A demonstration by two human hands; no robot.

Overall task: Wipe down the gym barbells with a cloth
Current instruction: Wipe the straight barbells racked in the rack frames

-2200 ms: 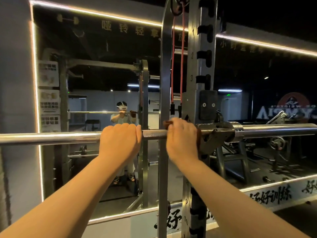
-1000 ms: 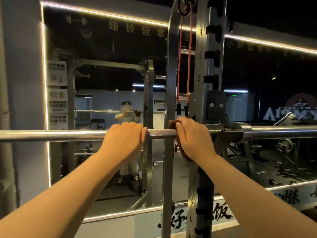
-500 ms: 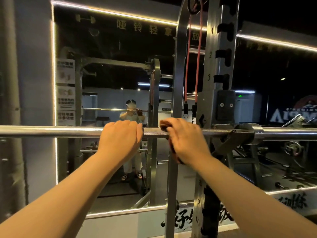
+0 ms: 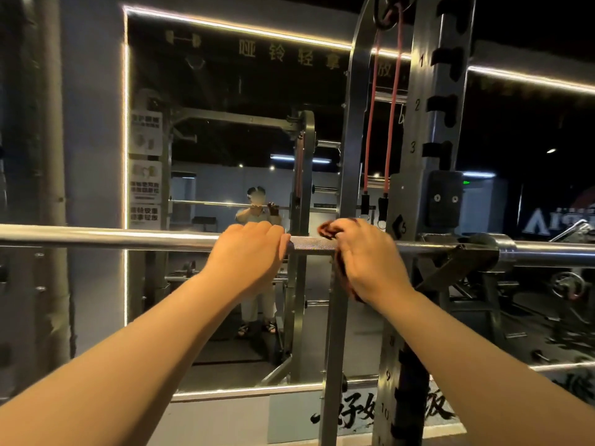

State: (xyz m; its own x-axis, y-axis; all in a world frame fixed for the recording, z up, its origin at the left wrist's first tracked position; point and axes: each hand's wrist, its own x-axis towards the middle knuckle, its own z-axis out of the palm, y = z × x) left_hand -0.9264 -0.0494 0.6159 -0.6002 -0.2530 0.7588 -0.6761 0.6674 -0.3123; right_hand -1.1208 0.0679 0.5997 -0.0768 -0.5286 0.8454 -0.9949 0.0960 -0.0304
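A steel barbell (image 4: 112, 237) runs level across the view at chest height, resting on a rack hook (image 4: 457, 262) at the right. My left hand (image 4: 249, 254) grips the bar from above, just left of a knurled stretch (image 4: 310, 244). My right hand (image 4: 365, 257) grips a dark reddish-brown cloth (image 4: 328, 227) wrapped over the bar right of that knurling. Part of the cloth hangs below my palm; the rest is hidden under my fingers.
The rack upright (image 4: 428, 130) with numbered holes stands just behind my right hand, and red resistance bands (image 4: 383, 117) hang from it. A big wall mirror (image 4: 225, 123) faces me, reflecting the rack and a person. Weight equipment (image 4: 563, 284) sits low at the right.
My right hand with the cloth has slid left along the bar, away from the rack hook toward my left hand. The left hand keeps its grip. The view has drifted left.
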